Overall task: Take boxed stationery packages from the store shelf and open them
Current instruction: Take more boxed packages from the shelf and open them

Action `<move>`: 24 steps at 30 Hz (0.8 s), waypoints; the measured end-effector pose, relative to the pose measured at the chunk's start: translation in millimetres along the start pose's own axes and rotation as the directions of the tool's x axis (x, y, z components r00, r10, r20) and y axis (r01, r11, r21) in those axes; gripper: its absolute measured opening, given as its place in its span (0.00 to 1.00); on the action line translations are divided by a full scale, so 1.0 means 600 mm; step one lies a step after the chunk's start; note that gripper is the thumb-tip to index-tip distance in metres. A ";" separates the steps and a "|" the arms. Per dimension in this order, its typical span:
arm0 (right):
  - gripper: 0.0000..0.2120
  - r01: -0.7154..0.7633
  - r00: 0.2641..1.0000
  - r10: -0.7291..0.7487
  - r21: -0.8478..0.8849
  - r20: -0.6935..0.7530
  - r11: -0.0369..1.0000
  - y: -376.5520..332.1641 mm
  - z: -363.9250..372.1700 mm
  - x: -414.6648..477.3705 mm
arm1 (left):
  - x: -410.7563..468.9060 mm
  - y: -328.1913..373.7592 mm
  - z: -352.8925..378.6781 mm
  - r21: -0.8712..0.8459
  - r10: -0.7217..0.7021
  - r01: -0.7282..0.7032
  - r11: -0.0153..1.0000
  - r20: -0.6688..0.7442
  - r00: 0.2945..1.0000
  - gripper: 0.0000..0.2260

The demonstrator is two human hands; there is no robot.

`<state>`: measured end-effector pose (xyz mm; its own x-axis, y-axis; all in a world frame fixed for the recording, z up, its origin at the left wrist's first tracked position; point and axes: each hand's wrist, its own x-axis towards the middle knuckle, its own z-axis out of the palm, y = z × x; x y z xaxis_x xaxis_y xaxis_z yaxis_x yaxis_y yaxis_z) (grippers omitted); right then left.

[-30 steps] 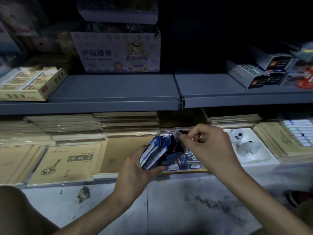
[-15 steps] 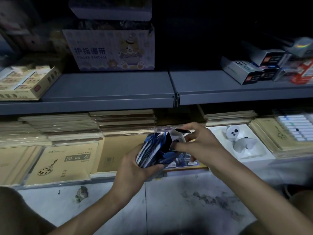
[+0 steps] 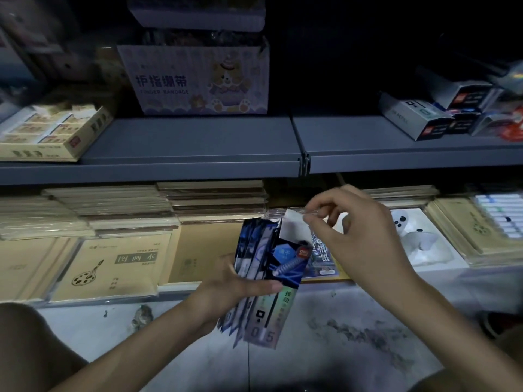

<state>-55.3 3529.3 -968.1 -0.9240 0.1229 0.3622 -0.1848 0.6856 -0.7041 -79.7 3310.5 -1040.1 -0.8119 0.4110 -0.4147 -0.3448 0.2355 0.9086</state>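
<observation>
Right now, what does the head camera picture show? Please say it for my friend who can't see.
A left hand grips a stack of blue boxes while the right hand pinches the white flap at the front box's top, lifted open. Behind them, store shelves hold tan notebooks and a teddy-bear carton.

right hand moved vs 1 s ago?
Yes. The right hand, pinching the flap of the blue box, rose slightly, narrowing its gap to the grey shelf edge above.
</observation>
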 end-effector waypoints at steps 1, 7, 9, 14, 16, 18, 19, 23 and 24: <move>0.06 0.060 0.998 -0.059 -0.020 0.012 0.998 -0.002 0.003 -0.003 | 0.000 0.000 -0.001 -0.009 -0.033 0.033 0.999 0.038 0.999 0.23; 0.04 0.208 0.972 -0.191 -0.123 0.136 0.970 -0.001 0.018 -0.007 | 0.002 -0.003 0.004 -0.017 -0.082 0.084 0.996 0.094 0.992 0.23; 0.07 0.242 0.963 -0.217 -0.163 0.158 0.956 0.001 0.024 -0.007 | 0.003 -0.001 0.004 -0.007 -0.082 0.083 0.997 0.079 0.993 0.22; 0.09 0.264 0.953 -0.222 -0.201 0.207 0.944 0.002 0.035 -0.003 | 0.003 0.003 0.005 0.058 -0.076 0.073 0.996 0.052 0.996 0.22; 0.06 0.276 0.949 -0.228 -0.222 0.219 0.935 0.000 0.037 0.000 | 0.003 0.005 0.005 0.081 -0.080 0.075 0.994 0.065 0.995 0.22; 0.04 0.290 0.945 -0.235 -0.254 0.227 0.923 -0.002 0.038 0.003 | 0.004 0.007 0.003 0.094 -0.088 0.081 0.992 0.078 0.993 0.21; 0.04 0.295 0.945 -0.238 -0.271 0.226 0.916 -0.002 0.039 0.004 | 0.005 0.008 0.003 0.095 -0.093 0.085 0.992 0.080 0.992 0.22; 0.04 0.316 0.946 -0.273 -0.309 0.177 0.897 0.000 0.037 0.011 | 0.007 0.019 0.001 0.088 -0.099 0.095 0.992 0.049 0.994 0.22; 0.05 0.331 0.943 -0.297 -0.320 0.151 0.888 -0.002 0.035 0.013 | 0.008 0.020 0.000 0.100 -0.095 0.091 0.991 0.037 0.995 0.22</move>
<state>-69.4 3514.4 -977.1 -0.8668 -0.1958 0.4586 -0.3625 0.8789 -0.3100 -87.7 3315.5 -1030.9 -0.7575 0.4189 -0.5007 -0.3685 0.3588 0.8576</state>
